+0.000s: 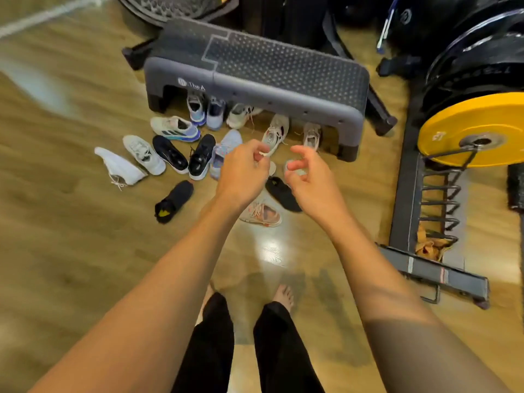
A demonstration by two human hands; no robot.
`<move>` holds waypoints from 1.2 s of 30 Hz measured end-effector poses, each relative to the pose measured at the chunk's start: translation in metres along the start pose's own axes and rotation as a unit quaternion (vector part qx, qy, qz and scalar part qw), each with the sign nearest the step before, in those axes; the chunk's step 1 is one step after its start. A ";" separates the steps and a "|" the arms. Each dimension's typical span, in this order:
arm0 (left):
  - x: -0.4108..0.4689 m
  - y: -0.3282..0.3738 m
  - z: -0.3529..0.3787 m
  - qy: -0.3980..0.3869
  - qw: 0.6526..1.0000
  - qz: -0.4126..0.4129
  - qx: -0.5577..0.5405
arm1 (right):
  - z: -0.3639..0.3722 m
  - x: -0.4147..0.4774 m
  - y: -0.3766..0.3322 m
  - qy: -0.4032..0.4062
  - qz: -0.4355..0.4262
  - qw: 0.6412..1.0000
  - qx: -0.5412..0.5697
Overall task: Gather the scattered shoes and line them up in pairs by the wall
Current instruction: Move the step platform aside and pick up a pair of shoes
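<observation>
Step in hand: gathering, barely begun, judging by the scattered trainers [170, 154] (white, black, lilac, pink) lying unpaired on the wooden floor [71, 222] at frame centre, some tucked under the grey studded plastic step platform [255, 66]. Above them the left hand [241, 174] pinches what looks like a white lace [264, 154]. The right hand [310, 180] is half-curled, contents cannot be told. Next: grip one shoe firmly, find its match, carry both wallward

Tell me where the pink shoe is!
In the head view, the pink shoe lies on the floor mid-frame, just left of a flat black shoe, before the grey step.
</observation>
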State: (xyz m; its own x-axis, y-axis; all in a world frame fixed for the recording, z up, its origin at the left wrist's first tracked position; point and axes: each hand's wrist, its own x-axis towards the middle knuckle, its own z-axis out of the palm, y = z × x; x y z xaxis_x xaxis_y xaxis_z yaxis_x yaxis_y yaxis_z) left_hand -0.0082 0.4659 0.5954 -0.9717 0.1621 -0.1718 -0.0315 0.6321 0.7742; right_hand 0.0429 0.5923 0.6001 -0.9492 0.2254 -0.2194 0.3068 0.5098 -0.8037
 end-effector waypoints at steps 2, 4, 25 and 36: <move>0.030 -0.040 0.045 -0.007 1.000 -0.015 0.000 | 0.033 0.031 0.045 0.002 0.021 1.000 0.013; 0.057 -0.089 0.093 -0.012 0.999 -0.029 -0.012 | 0.069 0.059 0.098 0.002 0.055 0.998 0.023; 0.213 -0.471 0.316 -0.355 0.896 -0.253 0.088 | 0.325 0.274 0.451 -0.250 0.013 0.824 -0.509; 0.216 -0.504 0.275 -0.003 0.965 -0.232 -0.122 | 0.355 0.288 0.345 -0.225 -0.081 0.962 -0.134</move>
State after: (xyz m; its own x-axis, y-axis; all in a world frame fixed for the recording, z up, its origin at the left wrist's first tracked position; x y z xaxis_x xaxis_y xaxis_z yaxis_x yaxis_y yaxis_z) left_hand -0.1377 0.3904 0.0002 -0.8383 -0.0913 -0.5376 -0.5180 0.4412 0.7328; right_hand -0.1494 0.5390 0.0630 -0.9012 -0.2269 -0.3693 0.1022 0.7168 -0.6897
